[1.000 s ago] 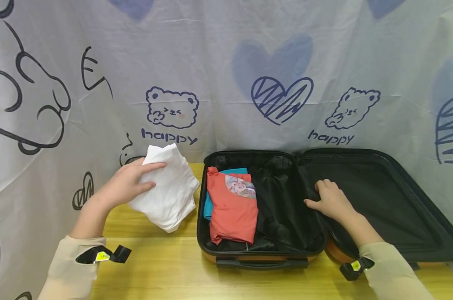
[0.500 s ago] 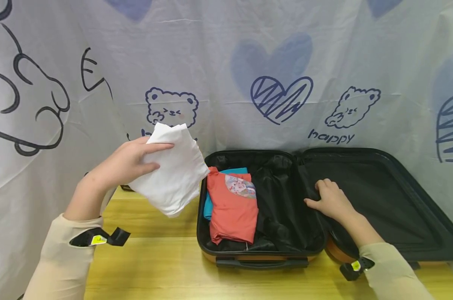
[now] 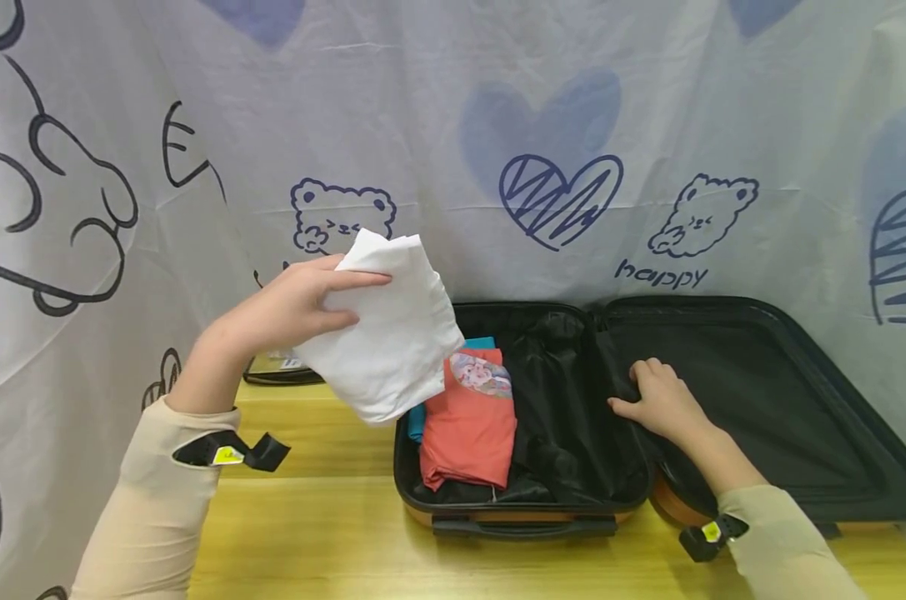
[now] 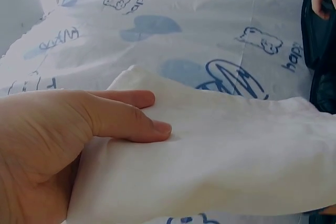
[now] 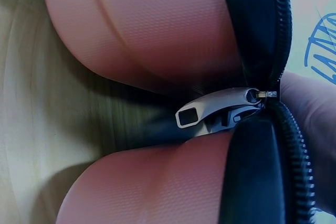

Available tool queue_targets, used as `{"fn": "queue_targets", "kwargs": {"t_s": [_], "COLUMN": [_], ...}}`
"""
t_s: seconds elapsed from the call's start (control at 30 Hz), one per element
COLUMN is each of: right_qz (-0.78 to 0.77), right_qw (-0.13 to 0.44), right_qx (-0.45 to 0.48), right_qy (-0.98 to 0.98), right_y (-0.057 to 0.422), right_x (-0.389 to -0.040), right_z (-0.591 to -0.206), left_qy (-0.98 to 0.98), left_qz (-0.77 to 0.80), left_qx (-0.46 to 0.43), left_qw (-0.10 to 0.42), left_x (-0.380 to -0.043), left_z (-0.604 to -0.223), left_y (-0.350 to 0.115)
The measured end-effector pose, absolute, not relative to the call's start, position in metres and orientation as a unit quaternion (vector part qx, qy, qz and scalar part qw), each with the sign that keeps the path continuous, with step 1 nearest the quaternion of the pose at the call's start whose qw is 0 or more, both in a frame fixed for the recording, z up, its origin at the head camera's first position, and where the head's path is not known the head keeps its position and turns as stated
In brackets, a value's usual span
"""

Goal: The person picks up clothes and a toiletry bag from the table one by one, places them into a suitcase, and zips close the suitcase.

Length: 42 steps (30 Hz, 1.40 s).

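My left hand (image 3: 298, 304) pinches a folded white cloth (image 3: 392, 342) at its left side, thumb in front, lifted above the table. In the head view the cloth overlaps the left rim of a suitcase (image 3: 565, 433) lying unfolded. Inside that left half lie a folded coral shirt (image 3: 471, 437) with a printed picture and a blue garment (image 3: 416, 423) beneath it. Close up in the left wrist view, the thumb (image 4: 142, 129) presses on the white cloth (image 4: 226, 156). My right hand (image 3: 663, 400) rests on the suitcase where its two halves meet, fingers relaxed.
The suitcase's other half (image 3: 753, 408), lined in black, lies to the right. Zipper pulls (image 5: 218, 106) hang between the two shells in the right wrist view. A black-edged item (image 3: 280, 371) lies behind the left hand. A printed curtain (image 3: 453, 150) surrounds the wooden table (image 3: 310, 517).
My left hand has raised the white cloth off the table area and carried it right, over the suitcase's left edge. The right hand has stayed in place.
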State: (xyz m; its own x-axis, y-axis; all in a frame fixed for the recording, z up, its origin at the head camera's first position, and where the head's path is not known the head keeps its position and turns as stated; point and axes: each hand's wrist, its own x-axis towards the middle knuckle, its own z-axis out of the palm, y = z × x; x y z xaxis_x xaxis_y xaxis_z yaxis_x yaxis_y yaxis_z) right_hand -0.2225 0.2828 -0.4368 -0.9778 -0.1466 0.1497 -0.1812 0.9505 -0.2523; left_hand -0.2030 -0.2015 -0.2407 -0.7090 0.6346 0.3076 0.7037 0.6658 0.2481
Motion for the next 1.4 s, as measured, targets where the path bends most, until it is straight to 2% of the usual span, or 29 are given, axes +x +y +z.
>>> {"fn": "queue_targets", "kwargs": {"t_s": [0.3,0.67,0.93,1.23,1.4], "right_qz": [0.131,0.131,0.127,0.128,0.132], "right_qw": [0.064,0.068,0.074,0.074,0.072], "right_qx": [0.080,0.080,0.083,0.083,0.083], "right_qy": [-0.986,-0.986,-0.986,-0.986,-0.985], "right_y": [0.282,0.282,0.282,0.284,0.283], "right_x": [-0.223,-0.222,-0.223,-0.223,-0.222], "right_z": [-0.437,-0.438,-0.440,-0.439,-0.437], "left_qy": [-0.878,-0.831,-0.786,-0.785,-0.799], "left_qz": [-0.214,-0.282,-0.280,-0.253,-0.237], "left_qx": [-0.425,-0.466,-0.520,-0.514,-0.502], "left_qw": [0.046,-0.110,-0.181,-0.235,-0.233], "left_x": [-0.214,-0.237,-0.248,-0.266,-0.277], "left_z": [-0.242,-0.263,-0.275,-0.289,-0.296], "left_y": [-0.176,-0.141,-0.119,-0.097,-0.094]}}
